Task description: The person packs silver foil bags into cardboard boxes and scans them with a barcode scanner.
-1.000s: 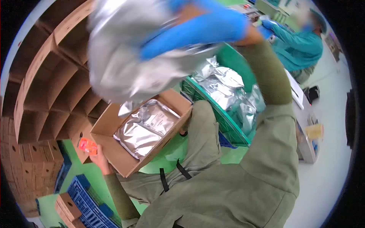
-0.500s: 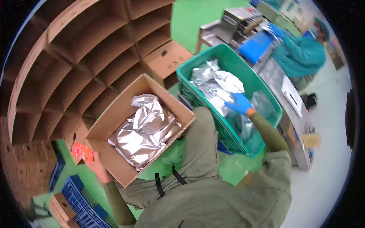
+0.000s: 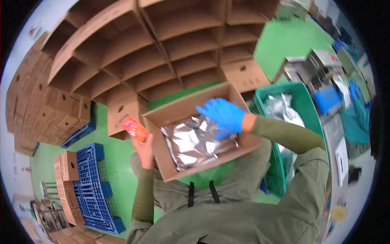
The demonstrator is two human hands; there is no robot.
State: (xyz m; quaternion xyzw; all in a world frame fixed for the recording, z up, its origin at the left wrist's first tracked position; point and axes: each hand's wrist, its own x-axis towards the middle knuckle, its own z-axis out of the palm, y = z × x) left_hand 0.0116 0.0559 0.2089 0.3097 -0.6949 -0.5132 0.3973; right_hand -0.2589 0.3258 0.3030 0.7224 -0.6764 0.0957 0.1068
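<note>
An open cardboard box (image 3: 152, 120) rests tilted on my lap, with shiny silver foil bags (image 3: 191, 144) lying in it. My right hand (image 3: 223, 118), in a blue glove, is over the foil bags inside the box, fingers spread and nothing gripped. Bare and closed, my left hand (image 3: 145, 151) is at the box's left side, gripping an orange-red printed packet (image 3: 135, 128); the packet's lower end is hidden by the fingers. Right of the box, a green plastic crate (image 3: 313, 107) holds more silver foil bags (image 3: 282, 107).
Open cardboard boxes (image 3: 170, 53) are stacked on their sides ahead. Closed cartons (image 3: 44, 101) stand at the left, near a blue pallet (image 3: 95, 187) with cartons on it. At right, a person (image 3: 355, 118) in teal works by a steel table (image 3: 335, 142).
My right hand has moved left from the green crate to the foil bags in the box. My left hand keeps the orange-red packet. The view has swung left.
</note>
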